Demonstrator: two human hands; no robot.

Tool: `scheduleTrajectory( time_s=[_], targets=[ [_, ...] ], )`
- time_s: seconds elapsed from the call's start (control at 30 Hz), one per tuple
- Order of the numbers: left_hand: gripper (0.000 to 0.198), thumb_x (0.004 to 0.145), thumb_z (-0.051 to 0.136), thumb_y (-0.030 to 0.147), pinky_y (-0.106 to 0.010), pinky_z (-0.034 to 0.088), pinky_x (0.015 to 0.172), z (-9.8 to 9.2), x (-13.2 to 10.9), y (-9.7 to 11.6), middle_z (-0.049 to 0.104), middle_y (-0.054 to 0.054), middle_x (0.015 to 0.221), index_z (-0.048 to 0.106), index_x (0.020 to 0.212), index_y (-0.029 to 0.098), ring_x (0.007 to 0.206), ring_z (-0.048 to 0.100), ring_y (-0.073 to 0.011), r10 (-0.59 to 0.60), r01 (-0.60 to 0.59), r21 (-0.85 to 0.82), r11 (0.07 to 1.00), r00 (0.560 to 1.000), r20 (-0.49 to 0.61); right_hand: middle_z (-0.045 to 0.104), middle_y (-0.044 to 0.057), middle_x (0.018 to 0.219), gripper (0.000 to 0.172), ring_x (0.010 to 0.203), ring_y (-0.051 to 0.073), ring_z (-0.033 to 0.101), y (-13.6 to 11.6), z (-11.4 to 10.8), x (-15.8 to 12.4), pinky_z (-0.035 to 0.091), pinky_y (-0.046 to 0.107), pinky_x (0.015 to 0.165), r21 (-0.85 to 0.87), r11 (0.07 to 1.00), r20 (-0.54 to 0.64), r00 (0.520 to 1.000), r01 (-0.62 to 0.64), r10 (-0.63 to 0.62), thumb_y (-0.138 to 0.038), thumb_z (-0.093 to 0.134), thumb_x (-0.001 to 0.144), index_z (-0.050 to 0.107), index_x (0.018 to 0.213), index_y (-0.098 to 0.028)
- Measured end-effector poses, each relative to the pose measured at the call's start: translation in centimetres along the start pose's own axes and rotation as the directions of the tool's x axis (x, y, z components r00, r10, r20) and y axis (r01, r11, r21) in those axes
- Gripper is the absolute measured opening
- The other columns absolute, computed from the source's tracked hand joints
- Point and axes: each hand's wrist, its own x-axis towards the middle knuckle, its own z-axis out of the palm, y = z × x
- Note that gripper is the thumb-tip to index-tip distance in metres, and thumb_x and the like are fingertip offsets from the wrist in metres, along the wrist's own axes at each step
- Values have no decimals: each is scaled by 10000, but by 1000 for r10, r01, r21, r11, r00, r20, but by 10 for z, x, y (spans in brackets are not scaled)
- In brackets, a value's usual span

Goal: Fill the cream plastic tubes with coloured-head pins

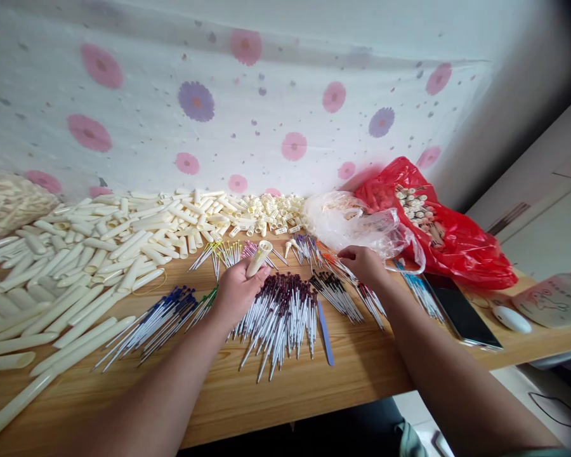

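Barrel (261, 252), cream and hollow, stands a little tilted in the left hand (238, 289), whose fingers pinch it against the thumb. It sits at 11 o'clock from the heap of dark-red sticks (288, 317), the centre for every direction given.

The right hand (364, 266) is at 2 o'clock, beside the orange sticks (332, 259). Its fingers are bent close to each other; I cannot tell whether they grip anything, since the tips are hidden.

Blue sticks (166, 317) lie at 9 o'clock, with green sticks (201, 309) between them and the heap, partly behind the left wrist. Yellow sticks (207, 255) are at 10, pink sticks (250, 249) at 11, purple sticks (308, 247) at 1, black sticks (337, 295) at 2. Red sticks (372, 303) lie near 3, under the right forearm, and a blue strip (325, 333) lies just beside the heap at 3.

A broad pile (99, 244) of cream tubes spreads at 10, small cream parts (276, 212) at 12. A clear bag (361, 222) is at 1; a red bag (480, 247) touches it at 2. Farther toward 3 come pale-blue sticks (421, 292), a phone (461, 311) and a white mouse (512, 319).
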Motion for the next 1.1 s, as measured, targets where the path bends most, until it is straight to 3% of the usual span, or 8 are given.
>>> scheduleTrajectory(
  time_s=[0.13,0.3,0.4,0.57,0.67,0.83,1.1],
  targets=[
    [236,749,631,392,-218,372,486,2,0,3,522,43,551,582,741,161,485,484,-105,-63,63,-79,995,998,9,728,32,764,246,676,149,640,1,4,0,440,220,613,58,998,38,999,-24,22,-203,516,760,721,890,-169],
    [247,745,641,401,-224,388,496,1,0,0,536,39,562,597,761,158,496,502,-110,-61,61,-80,995,998,1,696,17,650,302,560,127,612,3,8,0,430,203,525,79,996,88,996,-37,30,-182,457,789,703,960,-143],
    [249,749,637,406,-225,389,496,1,1,-2,535,40,564,601,766,160,497,505,-112,-60,60,-78,995,998,4,706,20,689,307,607,133,632,5,9,1,444,207,564,39,999,89,996,-23,19,-199,458,811,697,1000,-160],
    [237,733,656,386,-218,389,483,1,1,-2,532,42,570,598,767,159,491,497,-106,-66,66,-103,993,998,10,706,101,954,295,871,210,640,8,5,0,438,276,762,-148,989,-7,1000,-7,6,-219,507,806,689,1031,-163],
    [242,739,657,392,-222,405,494,1,2,-4,543,37,581,603,781,160,508,507,-110,-64,65,-106,992,998,14,667,124,1038,284,898,224,625,4,2,-4,421,289,768,-237,971,-15,1000,21,-25,-244,485,825,690,1007,-171],
    [272,728,666,418,-235,419,506,0,3,-8,552,30,591,608,792,160,519,517,-122,-59,60,-100,993,998,14,677,59,924,173,834,174,621,-10,7,-9,407,233,716,-276,951,128,986,136,-104,-272,554,775,711,802,-205],
    [284,725,661,433,-241,417,509,0,2,-6,551,31,587,607,780,160,513,518,-124,-51,51,-89,995,999,10,673,108,912,214,805,190,619,-17,14,-8,397,249,663,-342,935,160,986,94,-41,-231,498,799,699,776,-160]
  ],
)
